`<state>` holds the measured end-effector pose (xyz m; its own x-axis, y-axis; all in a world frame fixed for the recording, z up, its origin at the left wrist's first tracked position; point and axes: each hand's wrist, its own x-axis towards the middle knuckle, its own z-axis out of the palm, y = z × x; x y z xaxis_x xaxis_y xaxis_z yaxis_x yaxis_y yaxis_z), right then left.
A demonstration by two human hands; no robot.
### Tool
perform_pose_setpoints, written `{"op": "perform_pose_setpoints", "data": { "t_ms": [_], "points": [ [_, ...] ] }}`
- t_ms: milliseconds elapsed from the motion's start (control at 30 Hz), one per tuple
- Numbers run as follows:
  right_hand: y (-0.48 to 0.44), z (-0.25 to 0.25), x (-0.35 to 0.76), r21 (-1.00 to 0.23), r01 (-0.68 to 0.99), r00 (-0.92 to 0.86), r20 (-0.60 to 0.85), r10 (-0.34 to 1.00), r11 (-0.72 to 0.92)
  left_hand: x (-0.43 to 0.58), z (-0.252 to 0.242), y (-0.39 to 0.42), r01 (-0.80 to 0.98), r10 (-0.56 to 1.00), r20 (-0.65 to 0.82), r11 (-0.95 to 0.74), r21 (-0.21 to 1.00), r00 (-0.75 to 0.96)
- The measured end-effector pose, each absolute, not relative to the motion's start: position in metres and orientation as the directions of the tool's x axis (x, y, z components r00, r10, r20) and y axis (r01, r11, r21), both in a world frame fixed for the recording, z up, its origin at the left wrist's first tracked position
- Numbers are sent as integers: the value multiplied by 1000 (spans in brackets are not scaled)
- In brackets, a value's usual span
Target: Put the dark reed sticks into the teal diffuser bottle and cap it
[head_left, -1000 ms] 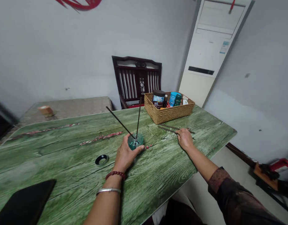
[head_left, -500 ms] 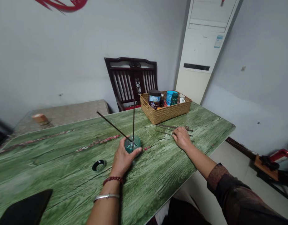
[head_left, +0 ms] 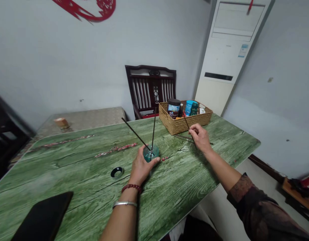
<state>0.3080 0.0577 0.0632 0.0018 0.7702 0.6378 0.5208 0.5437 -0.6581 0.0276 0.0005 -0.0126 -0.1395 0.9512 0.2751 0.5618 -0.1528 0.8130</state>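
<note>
My left hand (head_left: 141, 163) is wrapped around a small teal glass diffuser bottle (head_left: 154, 154) standing on the table. Two dark reed sticks (head_left: 135, 129) rise from its mouth, one leaning left and one nearly upright. Above the table to the right, my right hand (head_left: 200, 136) pinches another dark stick (head_left: 186, 121), held tilted with its top end toward the basket. Beneath that hand, more loose sticks (head_left: 182, 137) lie on the tabletop. A black ring-shaped cap (head_left: 117, 172) rests to the left of my left wrist.
A wicker basket (head_left: 174, 128) with jars and bottles stands at the back of the green wood-grain table (head_left: 169, 197). A black flat object (head_left: 44, 216) lies at the near left. Behind are a dark wooden chair (head_left: 151, 72) and a white floor-standing air conditioner (head_left: 218, 63).
My right hand has lifted a stick off the table and now holds it tilted up. My left hand still holds the bottle. The camera view has shifted left.
</note>
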Motion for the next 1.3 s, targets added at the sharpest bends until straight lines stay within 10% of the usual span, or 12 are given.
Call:
{"op": "perform_pose_setpoints", "data": {
  "t_ms": [167,300,767,1033,1300],
  "points": [
    [49,111,250,-801,-41,68,594,801,597,29,-11,-1,556,950,279,-158,816,-140],
    [42,120,203,-780,-175,-24,614,789,601,30,-10,-2,578,949,272,-136,804,-156],
    [53,75,160,-837,68,-187,524,831,543,31,-9,-3,568,946,292,-162,807,-144],
    [34,68,215,-526,501,-242,677,695,687,28,-13,3,583,947,288,-154,798,-145],
    [58,7,351,-307,932,-5,520,854,193,26,-15,7,609,951,276,-136,781,-141]
  ]
}}
